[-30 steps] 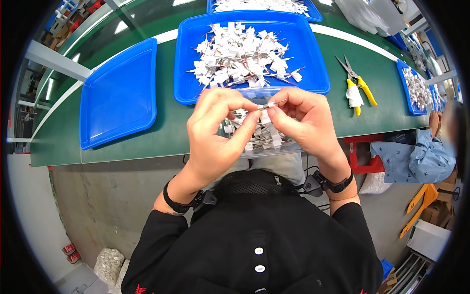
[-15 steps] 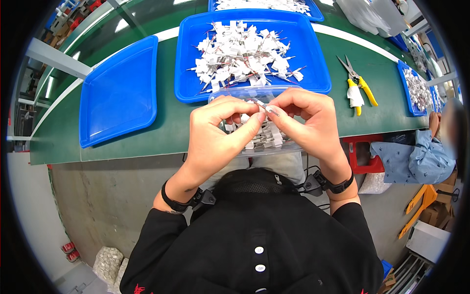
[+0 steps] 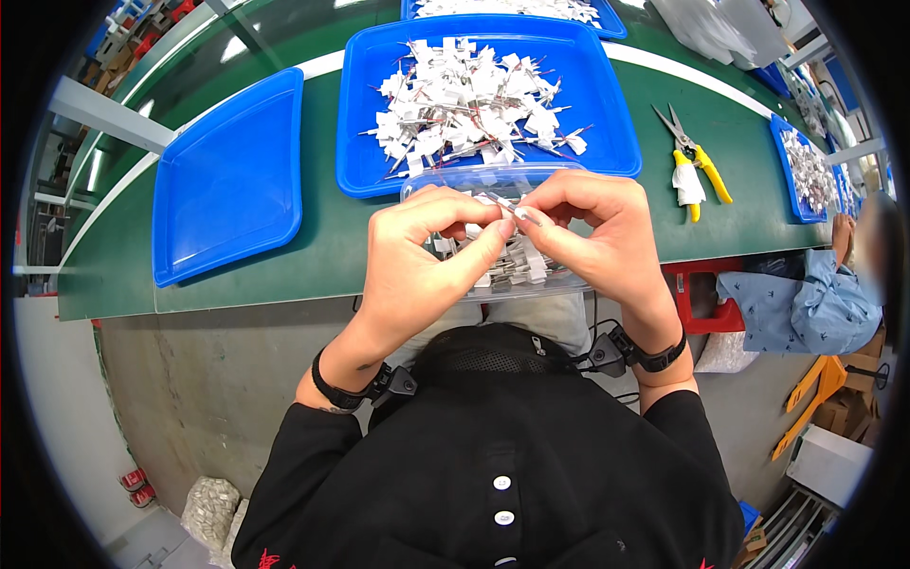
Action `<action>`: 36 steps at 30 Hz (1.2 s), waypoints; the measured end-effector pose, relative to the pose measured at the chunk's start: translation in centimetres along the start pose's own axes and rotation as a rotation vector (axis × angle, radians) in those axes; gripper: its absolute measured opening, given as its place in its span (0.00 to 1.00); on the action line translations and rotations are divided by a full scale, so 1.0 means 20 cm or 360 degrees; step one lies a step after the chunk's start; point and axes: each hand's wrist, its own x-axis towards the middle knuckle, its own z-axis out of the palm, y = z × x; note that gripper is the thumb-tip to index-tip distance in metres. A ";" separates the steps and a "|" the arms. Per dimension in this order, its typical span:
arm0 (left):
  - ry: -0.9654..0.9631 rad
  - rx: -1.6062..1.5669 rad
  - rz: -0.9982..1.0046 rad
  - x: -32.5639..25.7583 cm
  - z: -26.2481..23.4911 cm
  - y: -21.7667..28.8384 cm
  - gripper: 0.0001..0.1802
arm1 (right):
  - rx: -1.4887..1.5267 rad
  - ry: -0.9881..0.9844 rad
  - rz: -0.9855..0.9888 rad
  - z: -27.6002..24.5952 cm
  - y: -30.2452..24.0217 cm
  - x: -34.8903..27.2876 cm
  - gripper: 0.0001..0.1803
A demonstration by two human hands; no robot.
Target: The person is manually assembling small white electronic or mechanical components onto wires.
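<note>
My left hand (image 3: 431, 242) and my right hand (image 3: 592, 228) meet fingertip to fingertip over a clear plastic box (image 3: 531, 289). Between them they pinch a small wired part (image 3: 502, 201), thin and pale with a white piece on it. Thumbs and forefingers are closed on it, and its exact kind is too small to make out. Inside the box lie many similar white-and-grey wired parts (image 3: 519, 266), partly hidden by my hands. Just behind the box stands a blue tray (image 3: 597, 142) with a heap of white-tagged wired parts (image 3: 464, 104).
An unfilled blue tray (image 3: 227, 180) lies at the left on the green table (image 3: 332, 275). Yellow-handled snips (image 3: 690, 166) rest to the right. Farther right are another filled blue tray (image 3: 806, 175) and a person in a blue top (image 3: 834, 303) beside a red stool (image 3: 697, 303).
Hardly anything differs. My hands stay over the box with the small part pinched between them, its angle shifted very slightly.
</note>
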 end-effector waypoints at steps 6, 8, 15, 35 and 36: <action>-0.0045 0.0004 -0.0037 0.00 0.00 -0.01 0.05 | -0.0027 -0.0008 0.0052 0.01 0.00 0.00 0.05; -0.0071 0.0005 -0.0080 0.00 0.00 0.00 0.05 | -0.0031 -0.0027 0.0079 0.01 -0.01 0.01 0.05; -0.0077 -0.0052 -0.0065 0.00 -0.01 -0.02 0.04 | -0.0021 -0.0099 0.0116 0.00 0.00 0.01 0.04; -0.0053 0.0166 -0.0040 0.00 0.01 -0.01 0.03 | -0.0169 -0.0198 -0.0063 -0.02 0.03 0.01 0.06; -0.0055 0.0165 -0.0039 0.00 0.02 -0.01 0.03 | -0.0183 -0.0188 -0.0037 -0.02 0.02 0.01 0.06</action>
